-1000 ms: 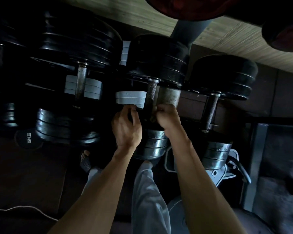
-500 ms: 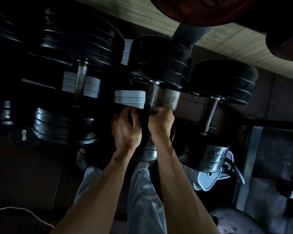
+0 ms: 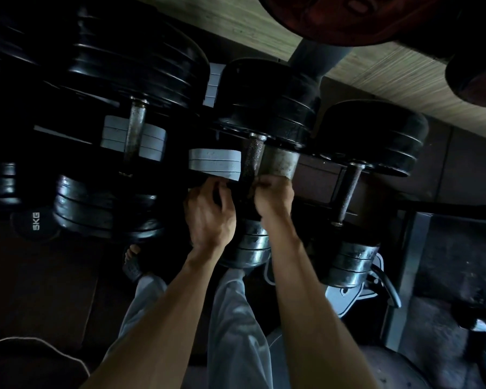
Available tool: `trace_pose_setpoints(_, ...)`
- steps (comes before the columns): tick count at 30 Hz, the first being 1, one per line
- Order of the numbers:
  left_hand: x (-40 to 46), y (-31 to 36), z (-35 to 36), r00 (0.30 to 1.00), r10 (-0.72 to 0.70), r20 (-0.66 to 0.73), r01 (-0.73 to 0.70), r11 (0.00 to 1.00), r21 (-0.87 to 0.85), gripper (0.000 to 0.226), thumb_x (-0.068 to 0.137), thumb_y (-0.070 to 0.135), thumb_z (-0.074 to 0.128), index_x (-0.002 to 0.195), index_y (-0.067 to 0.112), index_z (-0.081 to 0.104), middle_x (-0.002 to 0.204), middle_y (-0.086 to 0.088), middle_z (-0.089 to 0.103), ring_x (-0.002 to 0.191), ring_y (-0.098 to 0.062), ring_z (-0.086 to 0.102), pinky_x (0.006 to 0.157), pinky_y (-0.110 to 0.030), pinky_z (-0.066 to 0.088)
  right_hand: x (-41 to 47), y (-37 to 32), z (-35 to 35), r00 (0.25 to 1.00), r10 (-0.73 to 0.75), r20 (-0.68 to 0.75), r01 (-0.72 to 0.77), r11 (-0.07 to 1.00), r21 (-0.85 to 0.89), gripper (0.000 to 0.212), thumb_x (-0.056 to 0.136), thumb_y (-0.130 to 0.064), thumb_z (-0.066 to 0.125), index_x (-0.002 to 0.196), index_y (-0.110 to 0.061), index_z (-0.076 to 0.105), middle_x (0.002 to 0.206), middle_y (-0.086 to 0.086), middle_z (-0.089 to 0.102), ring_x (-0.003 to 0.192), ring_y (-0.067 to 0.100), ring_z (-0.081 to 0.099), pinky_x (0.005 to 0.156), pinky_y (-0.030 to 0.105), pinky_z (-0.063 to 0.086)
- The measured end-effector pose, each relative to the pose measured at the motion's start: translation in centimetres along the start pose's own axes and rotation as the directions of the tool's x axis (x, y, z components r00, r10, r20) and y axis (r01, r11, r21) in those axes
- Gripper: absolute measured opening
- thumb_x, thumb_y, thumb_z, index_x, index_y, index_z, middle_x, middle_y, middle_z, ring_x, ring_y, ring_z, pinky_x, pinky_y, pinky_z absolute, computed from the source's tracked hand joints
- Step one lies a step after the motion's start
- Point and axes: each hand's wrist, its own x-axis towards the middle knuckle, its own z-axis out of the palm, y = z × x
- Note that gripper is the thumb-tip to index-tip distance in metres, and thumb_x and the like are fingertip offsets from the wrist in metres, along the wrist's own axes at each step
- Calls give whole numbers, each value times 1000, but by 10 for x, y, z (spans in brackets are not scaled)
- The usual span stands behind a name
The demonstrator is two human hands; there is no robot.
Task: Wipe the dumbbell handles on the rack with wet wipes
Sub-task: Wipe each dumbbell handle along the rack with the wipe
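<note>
Both hands at the middle dumbbell handle (image 3: 252, 161) on the rack. Right hand (image 3: 274, 196) fingers curled closed around its lower end; left hand (image 3: 209, 211) fingers curled beside it, grip unclear. Wipe not visible.

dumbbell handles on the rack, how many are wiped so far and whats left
Nothing shows as finished; the dim light hides any wet sheen. In hand: both hands, left and right, are closed around the lower part of the middle dumbbell handle. No wipe is visible. Left, as far as I can tell: the left handle and the right handle, neither being touched.
</note>
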Motion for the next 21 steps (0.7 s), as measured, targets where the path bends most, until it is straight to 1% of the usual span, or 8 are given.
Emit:
trace_pose_setpoints(3, -1, 0, -1, 1000, 20, -1, -20, 1000, -1, 42, 91, 43, 31, 90, 19, 66, 84, -4, 70, 80, -29, 64, 76, -47, 53, -19, -9, 3, 994, -81, -80, 78, 996, -42, 25, 91, 3, 52, 89, -1, 76, 75, 10, 62, 69, 22, 57, 62, 33, 49)
trace_pose_setpoints(7, 1, 0, 0, 1000, 0, 2, 0, 1000, -2, 42, 90, 42, 32, 88, 20, 67, 81, -3, 70, 77, -29, 65, 74, -46, 54, -13, -13, 8, 992, -37, -123, 38, 999, 5, 24, 91, 0, 52, 84, -3, 76, 75, 12, 64, 71, 26, 60, 63, 34, 49)
trace_pose_setpoints(9, 1, -1, 1, 1000, -5, 5, 5, 1000, -8, 41, 90, 42, 32, 88, 22, 67, 82, -2, 71, 78, -29, 65, 75, -47, 54, -2, -11, 7, 994, 7, -113, -3, 999, 39, 21, 91, -3, 57, 94, -6, 78, 78, 7, 64, 76, 20, 59, 67, 28, 47)
trace_pose_setpoints(11, 1, -2, 0, 1000, 4, 1, -4, 1000, -8, 41, 90, 42, 33, 89, 20, 68, 85, -3, 71, 80, -29, 66, 76, -46, 54, 8, -6, 8, 997, 60, -47, -53, 989, 136, 19, 90, -4, 61, 93, -9, 79, 78, 8, 69, 73, 20, 62, 73, 36, 55)
trace_pose_setpoints(12, 1, -2, 0, 1000, 8, -1, -8, 1000, -5, 42, 90, 42, 34, 90, 19, 68, 85, -3, 71, 81, -29, 66, 76, -45, 54, 13, 0, 9, 998, 61, -31, -55, 985, 166, 18, 89, -4, 62, 91, -9, 79, 76, 8, 69, 69, 19, 62, 69, 39, 55)
trace_pose_setpoints(16, 1, -1, 0, 1000, 10, -2, -10, 1000, -14, 38, 88, 40, 35, 86, 20, 67, 79, -1, 70, 77, -28, 65, 74, -46, 54, -8, -2, 8, 989, -74, -130, 81, 996, 46, 22, 93, -4, 56, 92, -6, 78, 78, 8, 69, 70, 15, 59, 62, 23, 44)
trace_pose_setpoints(18, 1, -2, 0, 999, 35, -7, -35, 999, -13, 35, 89, 38, 35, 83, 19, 65, 75, 0, 68, 72, -28, 64, 69, -46, 53, -19, -6, 13, 979, -108, -171, 114, 993, 25, 25, 94, 0, 52, 86, -5, 75, 75, 8, 65, 68, 17, 57, 60, 25, 40)
trace_pose_setpoints(21, 0, -1, -1, 998, 54, -15, -54, 999, -3, 36, 89, 37, 35, 81, 19, 64, 74, -1, 68, 71, -29, 63, 68, -46, 53, -22, -12, 16, 975, -85, -203, 95, 995, 43, 24, 96, -2, 53, 93, -6, 77, 82, 12, 69, 75, 23, 62, 62, 26, 40)
